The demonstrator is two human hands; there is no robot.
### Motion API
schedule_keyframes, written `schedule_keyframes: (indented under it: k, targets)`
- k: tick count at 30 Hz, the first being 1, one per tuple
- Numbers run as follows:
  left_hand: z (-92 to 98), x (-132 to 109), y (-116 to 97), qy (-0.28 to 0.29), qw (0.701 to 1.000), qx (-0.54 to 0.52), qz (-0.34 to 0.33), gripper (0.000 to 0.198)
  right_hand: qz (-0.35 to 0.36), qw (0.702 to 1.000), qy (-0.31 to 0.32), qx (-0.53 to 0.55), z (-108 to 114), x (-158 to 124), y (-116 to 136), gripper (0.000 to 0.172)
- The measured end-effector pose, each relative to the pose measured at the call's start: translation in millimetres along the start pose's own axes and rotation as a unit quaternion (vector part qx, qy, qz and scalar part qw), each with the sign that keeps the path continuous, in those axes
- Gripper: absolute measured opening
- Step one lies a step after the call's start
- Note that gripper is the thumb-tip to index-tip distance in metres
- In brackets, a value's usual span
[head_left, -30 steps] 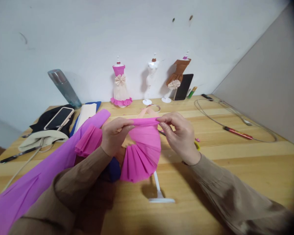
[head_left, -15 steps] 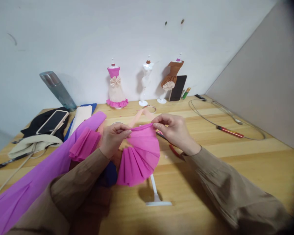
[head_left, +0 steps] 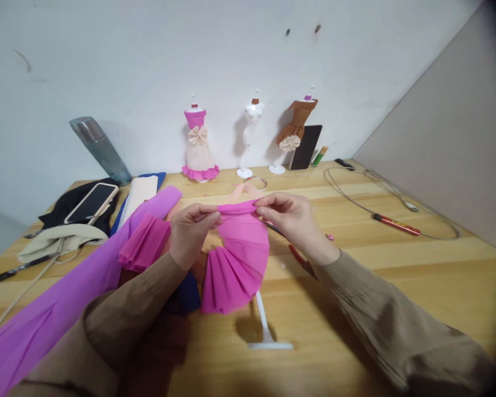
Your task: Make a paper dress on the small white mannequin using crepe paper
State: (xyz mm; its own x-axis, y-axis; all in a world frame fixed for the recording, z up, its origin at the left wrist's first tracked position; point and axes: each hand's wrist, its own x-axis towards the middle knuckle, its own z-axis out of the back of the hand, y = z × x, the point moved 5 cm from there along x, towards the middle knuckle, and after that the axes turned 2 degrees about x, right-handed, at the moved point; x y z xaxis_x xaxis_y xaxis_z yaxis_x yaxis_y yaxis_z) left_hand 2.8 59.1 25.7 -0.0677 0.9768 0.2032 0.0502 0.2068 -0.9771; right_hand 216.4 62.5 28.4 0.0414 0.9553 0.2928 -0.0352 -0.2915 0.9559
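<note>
A pleated pink crepe-paper skirt (head_left: 237,256) hangs above the wooden table (head_left: 397,286), over a small white mannequin stand (head_left: 268,331). My left hand (head_left: 190,231) pinches the left end of its folded top band. My right hand (head_left: 291,220) pinches the right end of the same band. Both hands are closed on the paper. A second pleated pink piece (head_left: 144,242) lies just left of my left wrist, on a long purple paper roll (head_left: 66,298).
Three small dress mannequins stand at the back wall: a pink one (head_left: 198,143), a bare white one (head_left: 250,135), a brown one (head_left: 293,129). A phone (head_left: 91,202) on dark cloth and a grey bottle (head_left: 99,149) are at left. A wire loop (head_left: 397,204), a red tool (head_left: 397,225) and scissors (head_left: 301,259) are at right.
My two hands have drawn a little closer along the top band and flattened it. The skirt has stayed in about the same place over the stand.
</note>
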Motion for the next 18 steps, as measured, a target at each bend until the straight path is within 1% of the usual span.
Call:
schedule_keyframes:
  k: [3,7,12,18]
  targets:
    - [0.4,-2,-6,-0.013,1.000,-0.008,0.001,0.014,0.014,0.999,-0.029,0.027,0,-3,3,0.009]
    - [1.7,-4,-17,-0.013,1.000,-0.018,-0.017,0.013,0.047,0.997,-0.040,0.040,0,-9,11,0.008]
    - [2.0,-7,-28,0.000,0.998,-0.034,-0.055,0.011,0.115,0.991,-0.071,0.001,2,-18,27,0.006]
    - [1.2,-10,-33,0.011,0.996,-0.037,-0.076,0.011,0.145,0.985,-0.086,-0.027,3,-24,34,0.006]
